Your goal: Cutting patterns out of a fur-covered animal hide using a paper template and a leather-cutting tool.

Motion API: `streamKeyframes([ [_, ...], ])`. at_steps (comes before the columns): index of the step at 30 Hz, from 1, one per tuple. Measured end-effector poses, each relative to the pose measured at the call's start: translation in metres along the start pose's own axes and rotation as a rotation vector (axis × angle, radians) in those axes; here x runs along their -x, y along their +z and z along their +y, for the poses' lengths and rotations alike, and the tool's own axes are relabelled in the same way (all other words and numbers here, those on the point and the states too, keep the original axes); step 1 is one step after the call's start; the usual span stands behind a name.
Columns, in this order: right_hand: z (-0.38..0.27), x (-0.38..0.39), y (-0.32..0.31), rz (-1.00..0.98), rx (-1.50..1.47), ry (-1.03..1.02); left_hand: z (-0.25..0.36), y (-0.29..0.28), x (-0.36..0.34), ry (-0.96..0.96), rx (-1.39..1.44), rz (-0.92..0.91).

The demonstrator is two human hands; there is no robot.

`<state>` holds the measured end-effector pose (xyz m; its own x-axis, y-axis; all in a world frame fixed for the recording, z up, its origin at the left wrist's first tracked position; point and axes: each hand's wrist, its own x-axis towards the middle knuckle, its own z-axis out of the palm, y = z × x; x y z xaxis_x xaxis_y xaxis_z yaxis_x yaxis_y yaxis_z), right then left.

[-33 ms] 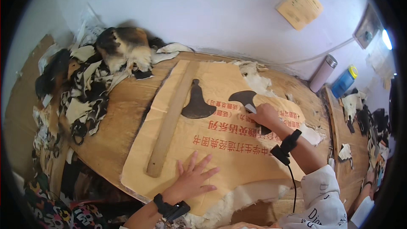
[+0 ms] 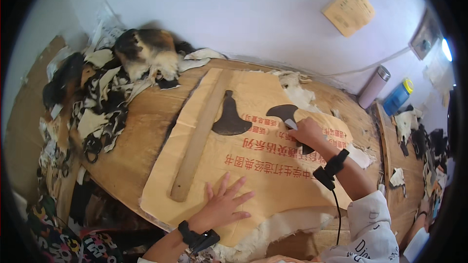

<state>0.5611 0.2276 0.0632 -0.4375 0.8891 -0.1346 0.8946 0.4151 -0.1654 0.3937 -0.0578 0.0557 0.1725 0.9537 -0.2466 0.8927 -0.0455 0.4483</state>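
Observation:
My left hand [image 2: 225,200] lies spread, fingers apart, on a large tan paper sheet [image 2: 200,216] with red print, near the lower end of a long wooden strip [image 2: 192,156]. My right hand [image 2: 308,130] is closed around a dark curved blade tool [image 2: 282,112] at the sheet's right; a small pale piece [image 2: 290,123] shows by the thumb, and the grip itself is mostly hidden by the fingers. A second dark, bell-shaped blade [image 2: 231,119] rests on the sheet between the strip and my right hand. Pale fleece [image 2: 295,226] shows beneath the sheet's edges.
Fur and hide scraps [image 2: 100,107] are piled on the wooden bench [image 2: 119,156] at left, more [image 2: 404,131] at right. A pink flask [image 2: 373,87] and a blue bottle [image 2: 397,97] stand by the wall, below a cable. Another person's arm [image 2: 417,229] shows at the right edge.
The view has shifted very slightly, so things sit a few pixels further right. My hands and both blades look the same relative to the sheet.

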Motion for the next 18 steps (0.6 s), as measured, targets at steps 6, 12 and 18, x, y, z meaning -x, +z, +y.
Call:
streamKeyframes([
  [6,-0.073,0.004,-0.015,0.046,-0.068,-0.338,-0.004,0.002,0.009,-0.009,-0.008,-0.037],
  [12,-0.134,-0.01,0.011,0.13,-0.117,-0.585,-0.013,0.014,0.073,-0.039,0.043,0.085],
  [18,-0.151,-0.02,0.038,0.065,-0.145,-0.639,-0.021,0.012,0.127,-0.03,0.094,0.116],
])
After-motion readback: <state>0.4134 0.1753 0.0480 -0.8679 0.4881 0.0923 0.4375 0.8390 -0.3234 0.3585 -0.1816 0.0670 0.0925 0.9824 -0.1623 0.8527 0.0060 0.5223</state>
